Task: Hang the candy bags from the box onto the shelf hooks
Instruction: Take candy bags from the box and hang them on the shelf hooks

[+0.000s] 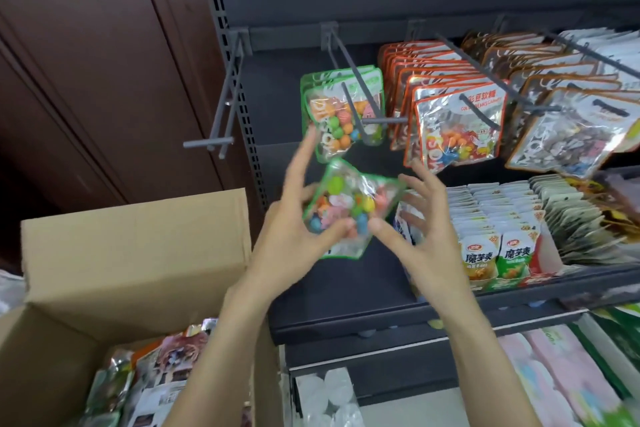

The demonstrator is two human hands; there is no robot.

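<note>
Head view: the left hand (294, 236) and right hand (420, 229) pinch a green candy bag (346, 208) just below the hook (353, 94). Loose thumbs might let it fall.

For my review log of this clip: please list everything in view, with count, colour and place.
held candy bag: one, green-edged, between both hands
hung green bags: a few, second hook
orange-edged bags: many, third hook
brown-edged bags: many, right hook
empty hook: one, grey, far left
cardboard box: one, brown, lower left, bags inside
snack packets: many, mixed, shelf below hooks
left hand: grip on held bag
right hand: thumb on bag, fingers spread
</note>
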